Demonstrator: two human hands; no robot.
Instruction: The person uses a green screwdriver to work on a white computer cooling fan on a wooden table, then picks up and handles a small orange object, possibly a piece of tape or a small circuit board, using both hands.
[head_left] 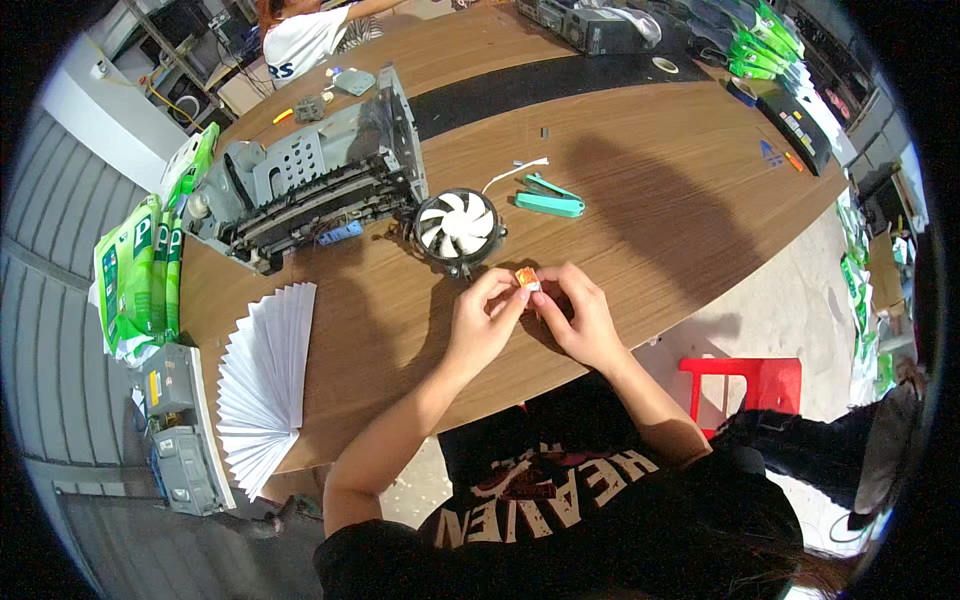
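Observation:
Over the near edge of the wooden table point(640, 140), my left hand point(487, 312) and my right hand point(575, 315) meet at their fingertips. Both pinch a small orange and white packet point(528, 279); its exact kind is too small to make out. Just beyond my left hand lies a cooling fan point(457, 228) with white blades and a black frame, a white cable trailing from it. A teal stapler point(550, 198) rests beyond my hands, to the right of the fan.
A partly dismantled grey machine chassis point(300, 170) stands at the left. Fanned white folded paper point(265, 385) lies near the left edge, by green packages point(135, 270). A red stool point(745, 385) stands at the right. Another person point(305, 40) is at the far side.

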